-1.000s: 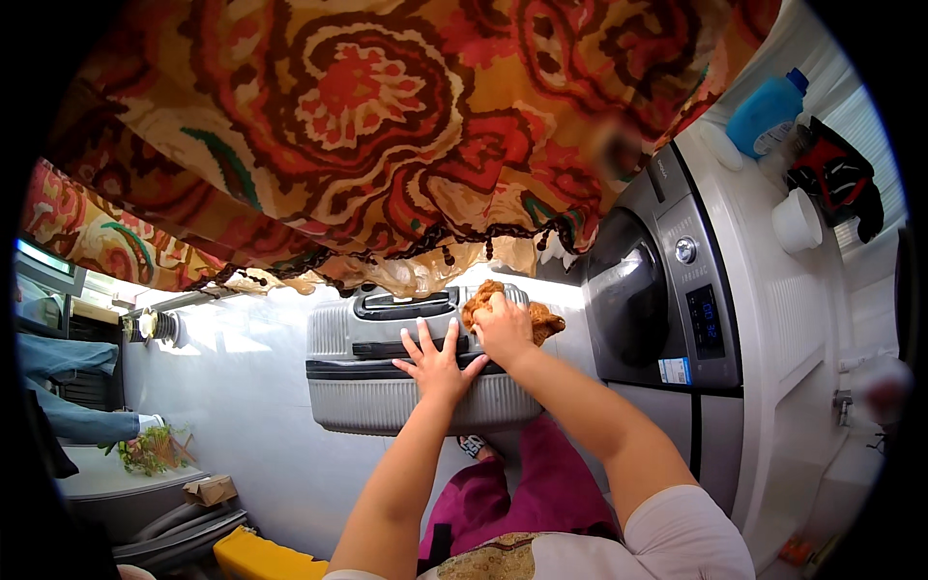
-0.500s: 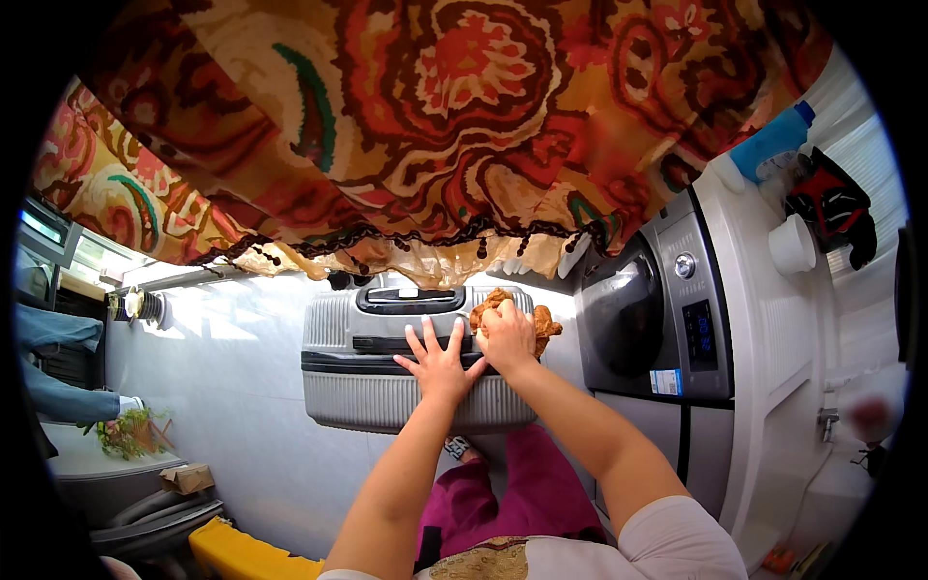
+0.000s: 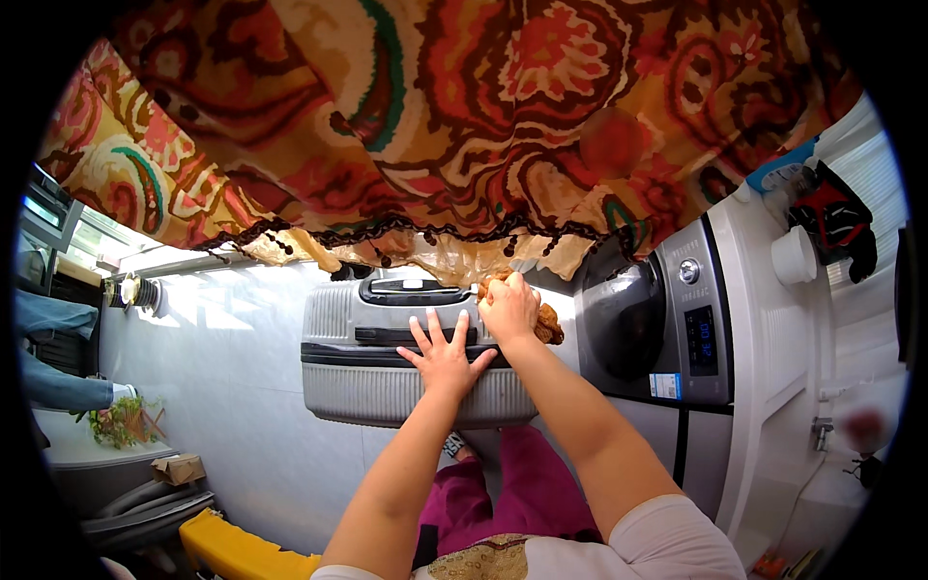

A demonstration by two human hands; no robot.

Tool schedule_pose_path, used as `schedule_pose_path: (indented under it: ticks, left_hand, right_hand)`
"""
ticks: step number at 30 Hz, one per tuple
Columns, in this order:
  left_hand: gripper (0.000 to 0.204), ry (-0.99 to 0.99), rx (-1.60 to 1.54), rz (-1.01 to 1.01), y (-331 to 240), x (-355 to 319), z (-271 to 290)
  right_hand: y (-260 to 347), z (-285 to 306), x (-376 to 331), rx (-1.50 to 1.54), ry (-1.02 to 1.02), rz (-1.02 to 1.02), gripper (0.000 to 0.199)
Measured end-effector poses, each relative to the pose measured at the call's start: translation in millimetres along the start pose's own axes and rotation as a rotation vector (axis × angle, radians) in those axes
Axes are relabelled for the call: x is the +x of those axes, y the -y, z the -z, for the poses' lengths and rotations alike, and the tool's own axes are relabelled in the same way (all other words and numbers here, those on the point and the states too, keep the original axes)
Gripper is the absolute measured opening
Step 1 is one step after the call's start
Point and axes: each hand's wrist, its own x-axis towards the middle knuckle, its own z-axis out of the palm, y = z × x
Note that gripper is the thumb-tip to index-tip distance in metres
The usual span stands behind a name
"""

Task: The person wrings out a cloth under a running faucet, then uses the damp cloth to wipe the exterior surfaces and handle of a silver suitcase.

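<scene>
Steadying grey suitcase (image 3: 362, 389), apparently — left hand (image 3: 447, 367) flat, fingers splayed, holding nothing | right hand (image 3: 510, 311) — fingers curled round brown cloth (image 3: 549, 327)

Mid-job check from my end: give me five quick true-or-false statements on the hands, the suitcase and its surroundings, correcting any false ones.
1. The left hand is spread on the grey suitcase. True.
2. The right hand is empty. False: it grips an orange-brown cloth.
3. The washing machine stands to the left of the suitcase. False: it stands to the right.
4. Patterned fabric hangs across the upper part of the view. True.
5. The white container is on the floor. False: it stands on the white surface at the right.
</scene>
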Motion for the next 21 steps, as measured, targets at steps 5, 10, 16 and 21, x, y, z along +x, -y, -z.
schedule_pose_path:
  ticks: [5,10,16,21]
  left_hand:
    - [0.087,0.002,0.019,0.001,-1,1,0]
    - [0.087,0.004,0.049,-0.006,7,-8,-4]
    - [0.088,0.035,0.017,0.0,-4,-4,6]
    - [0.09,0.054,0.018,0.033,-2,3,5]
  right_hand:
    - [4,2,5,-0.047,0.138,-0.072,0.012]
    - [-4,19,-36,-0.048,0.317,0.176,0.009]
    - [1,26,42,-0.043,0.245,-0.066,0.017]
    - [-19,24,26,0.104,0.221,-0.02,0.012]
